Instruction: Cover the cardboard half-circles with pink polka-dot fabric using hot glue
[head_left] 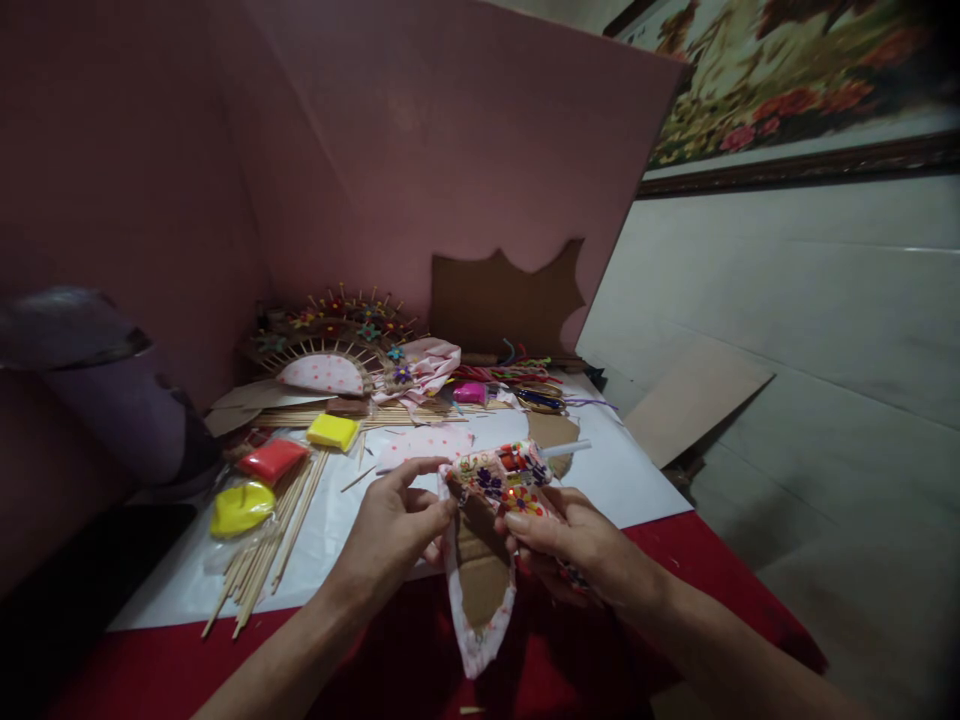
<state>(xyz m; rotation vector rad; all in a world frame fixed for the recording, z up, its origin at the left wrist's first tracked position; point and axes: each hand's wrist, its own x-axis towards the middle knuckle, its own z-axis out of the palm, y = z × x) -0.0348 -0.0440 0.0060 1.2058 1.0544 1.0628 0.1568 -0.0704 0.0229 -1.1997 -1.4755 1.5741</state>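
Note:
My left hand [401,530] pinches the upper left edge of a cardboard piece [481,570], whose rim is wrapped in pink-and-white fabric and whose pointed end hangs downward. My right hand [574,545] is closed around a glue gun [499,475] covered in flower-patterned material. A pale glue stick [566,449] juts from its back, pointing right. The gun's front end is at the upper left edge of the cardboard, close to my left fingertips. Its exact contact with the fabric cannot be made out.
Wooden sticks [300,515], yellow [332,431] and red [274,460] packets lie on the left of white paper [645,485]. Behind stand decorated half-round pieces [322,373] and a jagged cardboard [502,305]. Red cloth [720,570] covers the near edge.

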